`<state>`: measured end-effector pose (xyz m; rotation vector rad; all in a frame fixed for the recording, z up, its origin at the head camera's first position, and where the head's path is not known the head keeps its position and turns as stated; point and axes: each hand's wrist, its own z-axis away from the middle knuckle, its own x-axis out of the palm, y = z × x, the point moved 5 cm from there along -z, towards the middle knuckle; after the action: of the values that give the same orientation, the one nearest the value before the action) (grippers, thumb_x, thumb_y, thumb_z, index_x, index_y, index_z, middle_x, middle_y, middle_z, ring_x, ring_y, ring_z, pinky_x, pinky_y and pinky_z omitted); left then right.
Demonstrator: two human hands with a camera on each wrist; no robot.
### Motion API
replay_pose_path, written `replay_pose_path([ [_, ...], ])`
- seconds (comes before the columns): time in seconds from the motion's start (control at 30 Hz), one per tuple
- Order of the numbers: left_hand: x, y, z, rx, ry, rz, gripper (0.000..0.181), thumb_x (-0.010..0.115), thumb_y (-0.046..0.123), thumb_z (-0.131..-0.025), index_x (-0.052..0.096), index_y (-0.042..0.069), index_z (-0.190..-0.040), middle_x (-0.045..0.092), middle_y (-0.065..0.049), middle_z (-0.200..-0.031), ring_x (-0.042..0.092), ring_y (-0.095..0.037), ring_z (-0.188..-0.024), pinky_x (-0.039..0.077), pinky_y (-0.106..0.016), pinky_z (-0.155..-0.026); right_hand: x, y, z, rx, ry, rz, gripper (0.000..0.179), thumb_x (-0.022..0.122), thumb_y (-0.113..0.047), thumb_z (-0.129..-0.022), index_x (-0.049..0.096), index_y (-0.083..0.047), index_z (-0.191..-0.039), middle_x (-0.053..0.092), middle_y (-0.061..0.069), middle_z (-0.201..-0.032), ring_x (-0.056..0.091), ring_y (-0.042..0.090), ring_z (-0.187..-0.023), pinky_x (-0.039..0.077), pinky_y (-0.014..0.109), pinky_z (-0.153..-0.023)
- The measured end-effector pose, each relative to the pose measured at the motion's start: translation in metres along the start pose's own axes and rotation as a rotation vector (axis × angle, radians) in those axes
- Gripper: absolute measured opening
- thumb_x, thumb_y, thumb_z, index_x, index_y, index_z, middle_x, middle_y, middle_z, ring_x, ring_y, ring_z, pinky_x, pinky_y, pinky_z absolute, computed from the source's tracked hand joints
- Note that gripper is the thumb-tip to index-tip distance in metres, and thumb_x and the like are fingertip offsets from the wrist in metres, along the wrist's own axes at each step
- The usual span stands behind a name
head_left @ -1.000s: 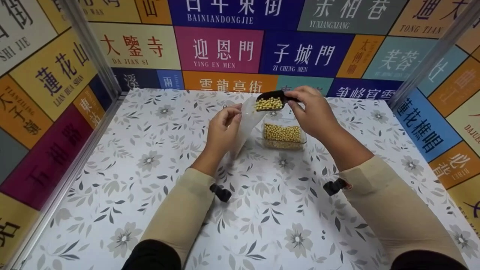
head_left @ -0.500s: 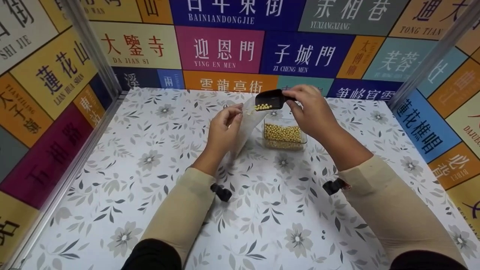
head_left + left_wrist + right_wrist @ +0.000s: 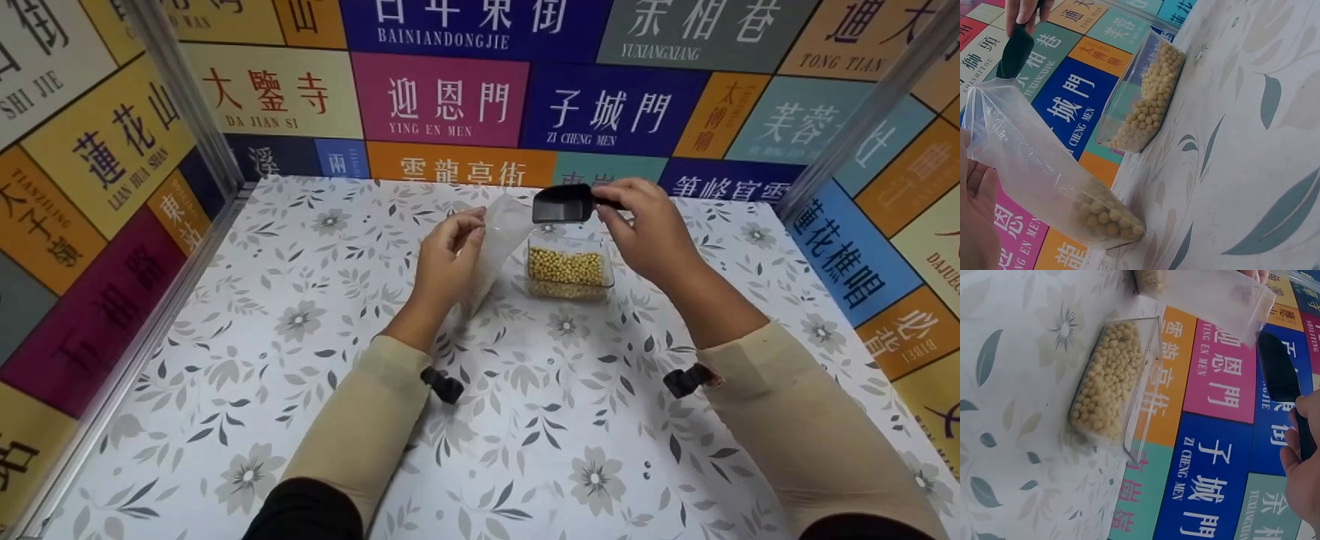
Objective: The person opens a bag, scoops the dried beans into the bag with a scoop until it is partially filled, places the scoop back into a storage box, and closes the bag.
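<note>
My left hand grips a translucent plastic bag near its mouth, holding it upright. Soybeans fill the bag's bottom corner in the left wrist view. My right hand pinches the handle of a black scoop, which is empty and held just right of the bag's mouth. Below the scoop, a clear rectangular container stands on the table, partly filled with yellow soybeans. In the right wrist view the scoop has its tip close to the bag's opening.
The table has a white cloth with grey flowers and leaves. Colourful panels with Chinese lettering wall in the back and both sides. Metal posts stand at the corners. A small black wrist device sits at each cuff.
The soybeans in the scoop have slid out into the bag, leaving it empty. My right hand has drawn the scoop a little to the right, away from the bag. The left hand stays put.
</note>
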<state>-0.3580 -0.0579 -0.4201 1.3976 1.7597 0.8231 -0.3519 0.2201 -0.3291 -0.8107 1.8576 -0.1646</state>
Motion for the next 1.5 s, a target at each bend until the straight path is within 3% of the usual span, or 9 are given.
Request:
replay_pose_path([
  [0.3, -0.001, -0.001, 0.0, 0.014, 0.001, -0.006, 0.01, 0.06, 0.021, -0.099, 0.066, 0.014, -0.103, 0.067, 0.005, -0.127, 0.061, -0.005, -0.12, 0.05, -0.019, -0.103, 0.004, 0.045, 0.016, 0.189, -0.077, -0.028, 0.039, 0.05, -0.04, -0.102, 0.058, -0.027, -0.138, 0.055, -0.001, -0.136, 0.052, 0.023, -0.128, 0.047, 0.047, -0.104],
  [0.47, 0.0, -0.001, 0.0, 0.009, -0.001, 0.008, 0.011, 0.06, 0.021, -0.099, 0.066, 0.013, -0.104, 0.067, 0.004, -0.128, 0.06, -0.006, -0.121, 0.05, -0.02, -0.103, 0.009, 0.068, 0.022, 0.247, -0.101, -0.018, 0.038, 0.05, -0.037, -0.102, 0.058, -0.025, -0.137, 0.056, 0.001, -0.134, 0.054, 0.025, -0.127, 0.049, 0.047, -0.102],
  [0.67, -0.003, 0.025, 0.006, -0.029, 0.009, 0.025, 0.012, 0.058, 0.01, -0.098, 0.064, 0.003, -0.105, 0.066, -0.008, -0.13, 0.061, -0.015, -0.123, 0.049, -0.021, -0.104, 0.015, 0.09, 0.026, 0.287, -0.142, 0.005, 0.039, 0.051, -0.035, -0.102, 0.057, -0.024, -0.139, 0.054, 0.004, -0.139, 0.052, 0.028, -0.129, 0.048, 0.049, -0.103],
  [0.9, -0.004, 0.03, 0.008, -0.039, 0.006, 0.015, 0.013, 0.057, 0.01, -0.099, 0.063, 0.001, -0.106, 0.065, -0.009, -0.131, 0.06, -0.017, -0.125, 0.049, -0.024, -0.106, 0.032, 0.097, 0.031, 0.234, -0.175, 0.106, 0.034, 0.055, -0.023, -0.101, 0.061, -0.015, -0.134, 0.058, 0.008, -0.133, 0.056, 0.031, -0.122, 0.049, 0.05, -0.1],
  [1.17, -0.004, 0.031, 0.008, -0.062, 0.0, 0.022, 0.013, 0.056, 0.011, -0.1, 0.063, 0.002, -0.106, 0.064, -0.008, -0.132, 0.059, -0.018, -0.126, 0.048, -0.024, -0.107, 0.051, 0.084, 0.031, 0.157, -0.182, 0.229, 0.03, 0.058, -0.017, -0.099, 0.065, -0.012, -0.127, 0.061, 0.009, -0.12, 0.054, 0.033, -0.115, 0.049, 0.05, -0.096],
  [1.5, -0.004, 0.029, 0.007, -0.057, -0.006, 0.045, 0.012, 0.057, 0.009, -0.099, 0.063, 0.002, -0.106, 0.065, -0.01, -0.132, 0.059, -0.019, -0.126, 0.048, -0.024, -0.107, 0.065, 0.078, 0.032, 0.139, -0.213, 0.239, 0.029, 0.06, -0.013, -0.098, 0.067, -0.01, -0.126, 0.062, 0.01, -0.118, 0.055, 0.033, -0.114, 0.05, 0.049, -0.097],
])
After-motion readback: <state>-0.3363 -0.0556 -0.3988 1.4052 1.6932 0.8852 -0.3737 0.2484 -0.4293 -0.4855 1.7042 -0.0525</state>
